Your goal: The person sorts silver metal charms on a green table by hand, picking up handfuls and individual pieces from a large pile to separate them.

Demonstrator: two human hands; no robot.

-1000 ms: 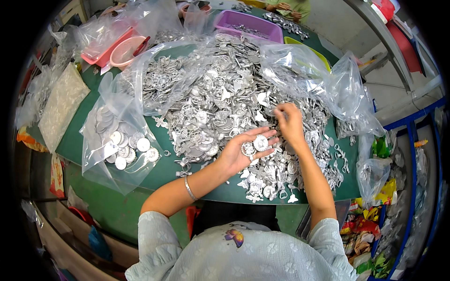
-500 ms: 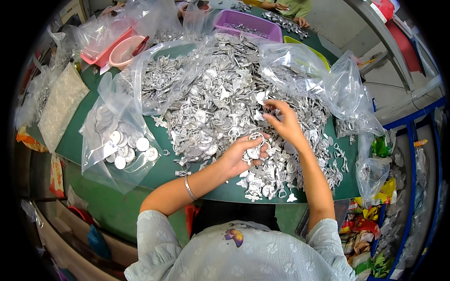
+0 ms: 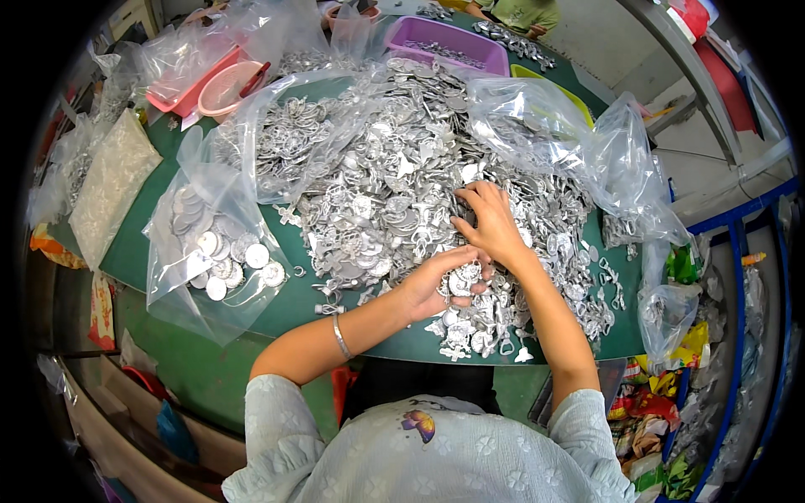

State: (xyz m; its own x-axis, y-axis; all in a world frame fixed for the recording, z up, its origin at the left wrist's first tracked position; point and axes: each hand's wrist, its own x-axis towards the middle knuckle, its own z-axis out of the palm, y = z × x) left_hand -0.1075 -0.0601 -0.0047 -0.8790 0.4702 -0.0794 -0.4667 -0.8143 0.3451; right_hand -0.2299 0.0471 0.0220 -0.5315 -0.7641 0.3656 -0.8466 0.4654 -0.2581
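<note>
A large heap of silver-coloured metal pieces point(image 3: 394, 184), many of them flat discs and ornate cast shapes, is spread over the green table. Low at the heap's near side, my left hand point(image 3: 432, 281) is cupped palm up, its fingers curled round a few ornate metal pieces point(image 3: 461, 281). Just beyond it, my right hand point(image 3: 490, 225) reaches over the heap, thumb and forefinger apart at the loose pieces; nothing shows between them. To the left, a clear plastic bag point(image 3: 168, 272) lies with round silver discs point(image 3: 220, 267) in it.
Behind the heap are a purple bin point(image 3: 495, 60), a pink basin point(image 3: 220, 96) and a green tray point(image 3: 579, 107). Clear plastic sheeting point(image 3: 528, 109) covers the heap's far right. A co-worker in a green shirt point(image 3: 524, 12) sits across the green table point(image 3: 327, 323). Blue shelving point(image 3: 738, 277) stands at right.
My right hand has moved a little left and nearer, down onto the heap. The left hand has turned slightly, still holding metal pieces.
</note>
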